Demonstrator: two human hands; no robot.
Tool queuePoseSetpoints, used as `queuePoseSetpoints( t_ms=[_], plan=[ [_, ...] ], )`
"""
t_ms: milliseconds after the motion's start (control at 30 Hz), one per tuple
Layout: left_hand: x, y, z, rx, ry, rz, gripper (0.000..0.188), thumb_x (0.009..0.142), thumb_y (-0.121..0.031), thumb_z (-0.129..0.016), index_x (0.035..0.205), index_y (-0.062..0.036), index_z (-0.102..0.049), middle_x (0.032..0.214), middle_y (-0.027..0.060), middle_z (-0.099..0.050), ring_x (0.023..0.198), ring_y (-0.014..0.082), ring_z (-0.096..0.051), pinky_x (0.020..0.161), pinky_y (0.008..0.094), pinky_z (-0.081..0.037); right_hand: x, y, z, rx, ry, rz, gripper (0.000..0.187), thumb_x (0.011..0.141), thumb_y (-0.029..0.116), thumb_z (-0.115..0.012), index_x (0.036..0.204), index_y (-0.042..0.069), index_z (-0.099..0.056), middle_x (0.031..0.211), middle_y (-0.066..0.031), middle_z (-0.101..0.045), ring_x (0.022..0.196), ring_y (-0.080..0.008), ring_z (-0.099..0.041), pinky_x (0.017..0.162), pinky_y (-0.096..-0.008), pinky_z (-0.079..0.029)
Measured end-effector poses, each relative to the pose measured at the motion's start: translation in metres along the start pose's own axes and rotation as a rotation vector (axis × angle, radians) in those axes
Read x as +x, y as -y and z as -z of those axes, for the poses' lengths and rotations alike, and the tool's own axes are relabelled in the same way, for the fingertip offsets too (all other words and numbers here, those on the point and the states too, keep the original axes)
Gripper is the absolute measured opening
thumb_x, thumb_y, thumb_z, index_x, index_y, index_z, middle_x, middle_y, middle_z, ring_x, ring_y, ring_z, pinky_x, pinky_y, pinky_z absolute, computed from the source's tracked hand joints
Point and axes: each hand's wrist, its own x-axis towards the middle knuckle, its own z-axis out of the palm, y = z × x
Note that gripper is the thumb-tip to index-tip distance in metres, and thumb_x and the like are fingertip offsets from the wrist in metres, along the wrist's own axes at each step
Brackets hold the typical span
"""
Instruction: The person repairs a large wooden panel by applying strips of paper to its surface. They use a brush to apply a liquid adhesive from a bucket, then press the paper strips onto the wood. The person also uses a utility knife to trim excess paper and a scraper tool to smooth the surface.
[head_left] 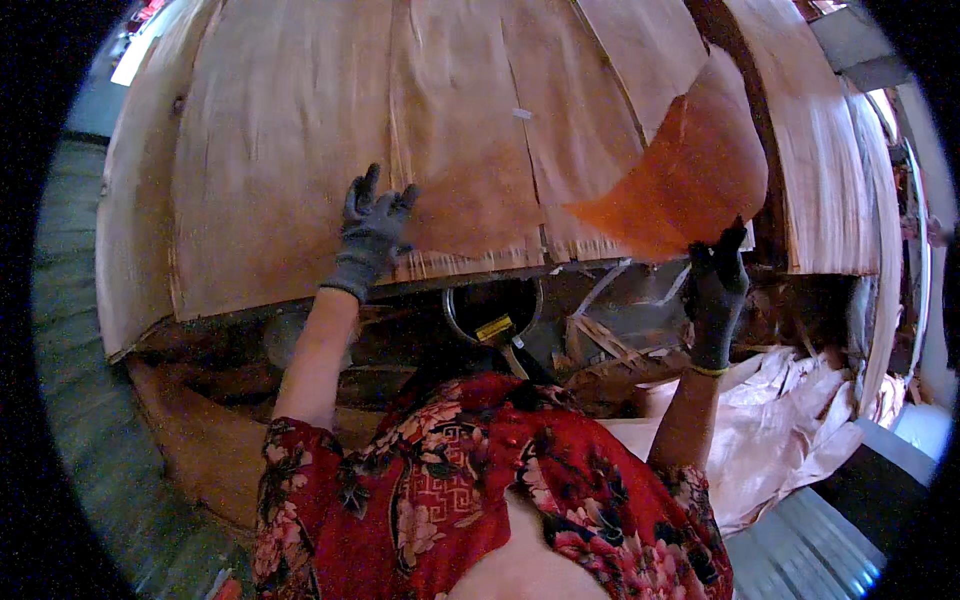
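Wide sheets of pale brown wood veneer [290, 130] lie side by side in front of me, with dark seams between them. My left hand [372, 232], in a grey glove, is over the near part of the sheets with its fingers spread; it holds nothing. Beside it is a blurred orange-brown patch [475, 205], and I cannot tell whether this is a loose piece. My right hand [718, 275], in a dark glove, pinches the near edge of a thin, curled orange-brown veneer piece [700, 165]. That piece is raised above the sheets at the right.
Below the near edge sits a round bucket [449, 318] with a yellow-marked brush [497, 330] across it. Broken veneer strips [605, 340] lie right of it. Crumpled pale sheets [780, 430] are at the lower right. Upright pale veneer [815, 150] stands at the right.
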Motion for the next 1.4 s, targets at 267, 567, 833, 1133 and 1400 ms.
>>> queuePoseSetpoints(
  t_ms=[267,567,833,1133,1400],
  plan=[
    [0.010,-0.011,-0.007,-0.205,-0.281,0.150,0.070,0.070,-0.014,-0.063,0.136,-0.0073,-0.039,0.107,0.0184,-0.057,0.123,0.0387,-0.037,0.104,0.0501,-0.022,0.029,0.003,-0.018,-0.390,0.081,0.422,0.024,0.085,0.007,-0.060,0.109,0.003,-0.057,0.087,0.0046,-0.058,0.068,-0.0042,-0.048,0.058,-0.0192,-0.039],
    [-0.097,0.140,0.049,0.540,-0.132,0.736,0.074,0.073,-0.018,-0.060,0.139,-0.0043,-0.028,0.115,0.0228,-0.055,0.121,0.0411,-0.038,0.097,0.0423,-0.037,0.062,0.016,-0.098,-0.138,0.534,-0.156,0.012,0.084,0.020,-0.056,0.088,0.009,-0.062,0.065,0.0022,-0.054,0.056,-0.0098,-0.048,0.049,-0.0257,-0.040],
    [-0.086,0.091,0.040,0.174,-0.265,0.743,0.101,0.071,-0.035,-0.074,0.141,0.0009,-0.011,0.133,0.0178,-0.043,0.133,0.0436,-0.018,0.110,0.0461,-0.016,0.074,-0.089,-0.132,-0.635,0.404,0.269,0.024,0.077,0.025,-0.056,0.088,0.005,-0.062,0.087,-0.0218,-0.062,0.082,-0.0421,-0.058,0.071,-0.0472,-0.047],
    [0.042,-0.026,0.020,-0.318,-0.349,0.247,0.111,0.064,-0.030,-0.079,0.143,-0.0041,-0.006,0.147,0.0156,-0.020,0.136,0.0404,-0.008,0.108,0.0443,-0.020,0.078,-0.087,-0.136,-0.717,0.379,0.211,0.025,0.074,0.025,-0.059,0.081,0.001,-0.062,0.083,-0.0226,-0.062,0.081,-0.0399,-0.059,0.070,-0.0454,-0.047],
    [0.097,-0.067,0.016,-0.429,-0.363,0.051,0.114,0.065,-0.031,-0.079,0.143,-0.0038,0.001,0.133,0.0138,-0.045,0.135,0.0424,-0.010,0.110,0.0465,-0.017,0.065,-0.093,-0.137,-0.749,0.274,0.208,0.028,0.075,0.026,-0.060,0.083,0.000,-0.062,0.081,-0.0226,-0.062,0.080,-0.0385,-0.060,0.069,-0.0437,-0.046]
  ],
)
